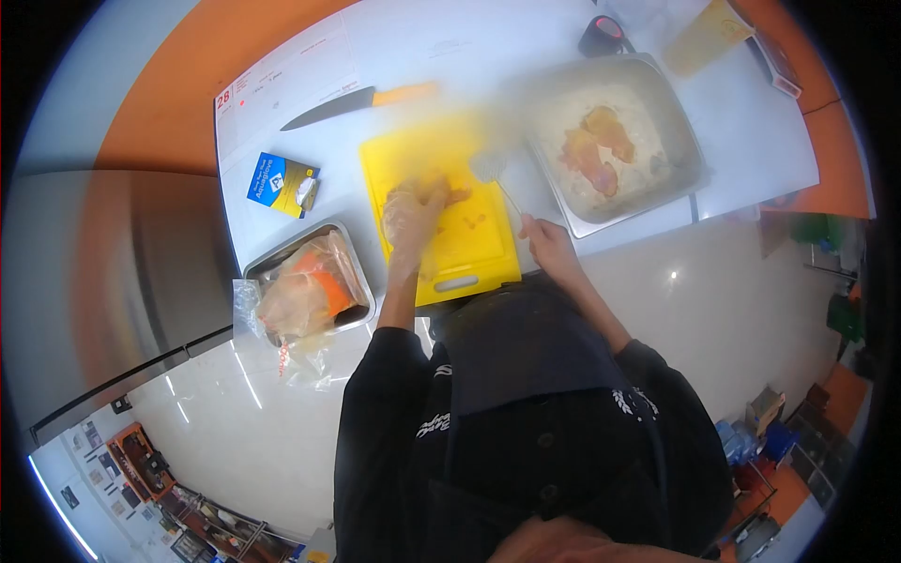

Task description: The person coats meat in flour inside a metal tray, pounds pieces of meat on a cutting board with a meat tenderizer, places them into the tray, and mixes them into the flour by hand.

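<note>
My left hand [413, 214], in a clear plastic glove, presses on a piece of raw meat [457, 196] on the yellow cutting board [488, 260]. Small meat scraps lie on the board beside it. To the right of the board, my right hand [547, 242] is closed round the handle end of a thin metal utensil [508, 195]. The utensil's pale, blurred head [487, 167] is near the board's right edge. A metal tray [695, 167] at the right holds raw meat pieces [601, 147] in a whitish coating.
A knife [333, 108] with a yellow handle lies behind the board. At the left are a blue and yellow box [282, 186] and a metal tray [365, 298] with a plastic bag [302, 298]. A dark round object [603, 35] and a yellowish container [706, 39] stand at the back right.
</note>
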A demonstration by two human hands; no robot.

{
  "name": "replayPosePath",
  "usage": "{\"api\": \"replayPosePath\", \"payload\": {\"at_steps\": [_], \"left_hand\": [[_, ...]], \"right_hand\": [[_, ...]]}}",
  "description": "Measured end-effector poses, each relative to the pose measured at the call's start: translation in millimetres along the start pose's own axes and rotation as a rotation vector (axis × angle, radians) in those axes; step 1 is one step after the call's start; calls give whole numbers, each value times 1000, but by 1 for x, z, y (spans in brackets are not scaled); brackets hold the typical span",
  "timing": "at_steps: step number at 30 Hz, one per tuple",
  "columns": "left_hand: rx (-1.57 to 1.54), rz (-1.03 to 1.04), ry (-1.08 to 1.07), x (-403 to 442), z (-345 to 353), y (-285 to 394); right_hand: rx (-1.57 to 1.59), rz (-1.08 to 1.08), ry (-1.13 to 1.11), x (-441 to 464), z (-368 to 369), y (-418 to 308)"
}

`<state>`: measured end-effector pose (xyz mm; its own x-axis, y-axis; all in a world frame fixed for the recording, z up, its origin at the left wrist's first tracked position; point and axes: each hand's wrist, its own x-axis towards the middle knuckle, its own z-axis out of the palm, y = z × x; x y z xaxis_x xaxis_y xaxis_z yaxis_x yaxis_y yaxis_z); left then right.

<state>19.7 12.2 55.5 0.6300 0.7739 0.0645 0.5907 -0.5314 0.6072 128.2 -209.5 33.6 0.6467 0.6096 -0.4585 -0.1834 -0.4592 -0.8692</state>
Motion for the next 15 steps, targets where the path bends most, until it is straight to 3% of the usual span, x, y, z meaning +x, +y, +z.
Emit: {"api": "replayPosePath", "payload": {"at_steps": [1,7,10,13,15], "left_hand": [[332,167,182,0,5,-6],[351,173,-64,-5,18,5],[283,257,99,-5,59,-31],[224,186,-23,-2,64,-36],[619,340,127,-4,89,-57]], "right_hand": [[-19,-2,8,-2,0,2],[-5,31,-4,-6,-1,8],[-25,27,-1,-7,-3,4],[-38,21,2,-8,-3,4],[-31,26,-6,-7,-4,5]]}}
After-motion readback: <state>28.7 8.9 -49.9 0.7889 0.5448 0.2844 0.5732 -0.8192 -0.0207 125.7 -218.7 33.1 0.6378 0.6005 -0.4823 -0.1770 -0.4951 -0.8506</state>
